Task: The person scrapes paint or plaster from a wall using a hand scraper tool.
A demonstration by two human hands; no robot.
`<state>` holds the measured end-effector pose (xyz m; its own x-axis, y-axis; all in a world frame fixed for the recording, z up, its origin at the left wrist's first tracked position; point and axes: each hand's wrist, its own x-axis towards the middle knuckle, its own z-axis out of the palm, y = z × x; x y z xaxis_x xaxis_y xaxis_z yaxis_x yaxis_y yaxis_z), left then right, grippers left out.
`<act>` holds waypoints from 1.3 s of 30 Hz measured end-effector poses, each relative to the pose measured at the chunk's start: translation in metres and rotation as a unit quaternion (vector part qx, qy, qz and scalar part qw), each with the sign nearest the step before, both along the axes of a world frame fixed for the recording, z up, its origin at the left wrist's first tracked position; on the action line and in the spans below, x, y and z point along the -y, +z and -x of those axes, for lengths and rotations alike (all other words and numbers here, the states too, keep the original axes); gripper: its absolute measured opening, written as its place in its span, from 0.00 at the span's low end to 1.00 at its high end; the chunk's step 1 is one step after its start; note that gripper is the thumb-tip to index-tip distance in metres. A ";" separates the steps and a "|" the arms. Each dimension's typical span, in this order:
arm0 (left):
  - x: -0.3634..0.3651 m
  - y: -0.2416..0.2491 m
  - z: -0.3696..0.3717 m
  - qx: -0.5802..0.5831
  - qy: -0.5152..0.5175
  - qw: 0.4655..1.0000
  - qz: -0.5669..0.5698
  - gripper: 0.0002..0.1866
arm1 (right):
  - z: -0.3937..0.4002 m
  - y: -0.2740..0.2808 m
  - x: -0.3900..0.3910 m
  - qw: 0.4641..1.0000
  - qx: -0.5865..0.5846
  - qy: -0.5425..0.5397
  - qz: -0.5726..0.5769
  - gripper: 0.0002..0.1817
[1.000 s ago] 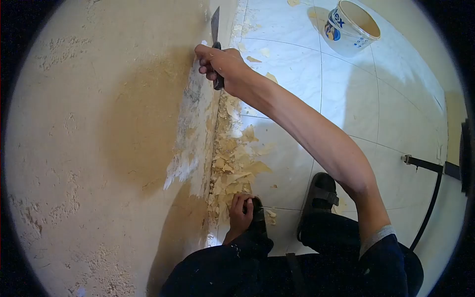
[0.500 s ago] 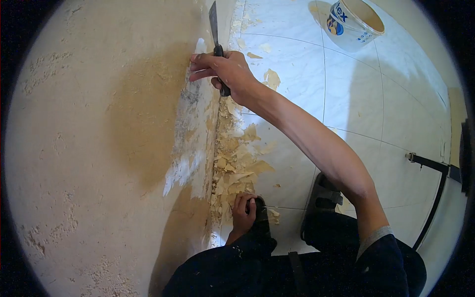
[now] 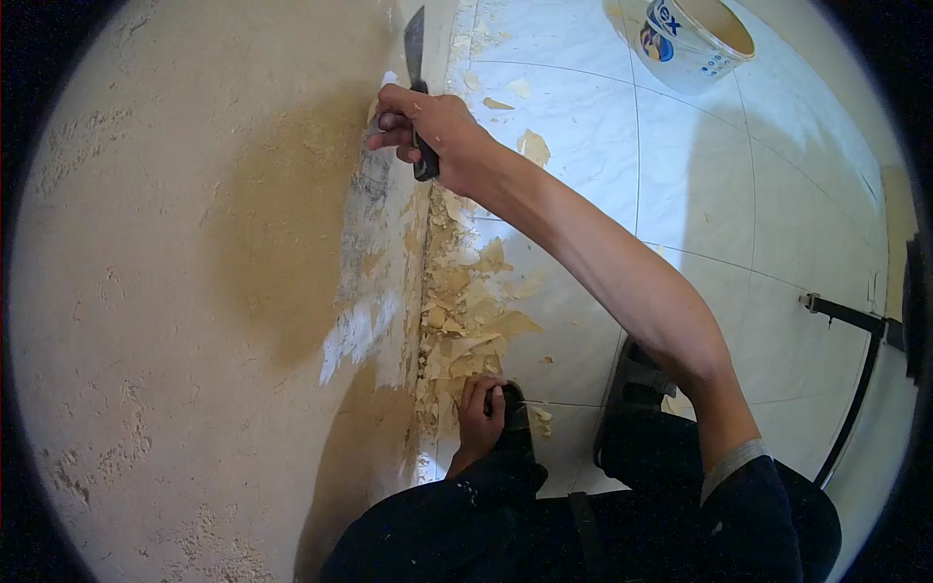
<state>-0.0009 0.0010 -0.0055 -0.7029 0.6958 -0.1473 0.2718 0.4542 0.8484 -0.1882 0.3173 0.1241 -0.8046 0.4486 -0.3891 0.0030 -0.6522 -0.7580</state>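
Observation:
My right hand (image 3: 432,126) grips the black handle of a scraper (image 3: 416,58), its flat metal blade pressed against the beige wall (image 3: 194,253) near the floor. Below the hand, a patch of wall (image 3: 374,262) is scraped to white and grey. My left hand (image 3: 479,413) rests low on the toe of my left black sandal (image 3: 512,423), fingers curled over it, holding nothing else. Peeled paint flakes (image 3: 466,311) lie heaped along the foot of the wall.
A white paint bucket (image 3: 692,34) stands on the white tiled floor (image 3: 700,194) at top right. My right foot in a black sandal (image 3: 637,384) sits on the tiles. A dark metal frame (image 3: 855,360) stands at the right edge.
My right hand lowered the scraper slightly down the wall and shifted left a little, with fingers wrapped back around the handle. The left hand stayed on the sandal.

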 end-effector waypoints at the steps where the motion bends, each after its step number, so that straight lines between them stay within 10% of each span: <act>1: 0.000 0.000 0.000 0.012 0.005 1.000 -0.001 0.06 | -0.003 0.000 0.002 1.000 0.005 -0.005 -0.005 0.11; 39: -0.001 0.003 0.001 -0.005 -0.010 1.000 -0.003 0.05 | -0.020 0.009 -0.004 0.998 -0.025 0.049 -0.026 0.13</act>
<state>-0.0016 0.0019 -0.0027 -0.6909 0.7101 -0.1359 0.2885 0.4431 0.8488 -0.1677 0.3217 0.1327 -0.8636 0.3858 -0.3247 0.0254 -0.6099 -0.7921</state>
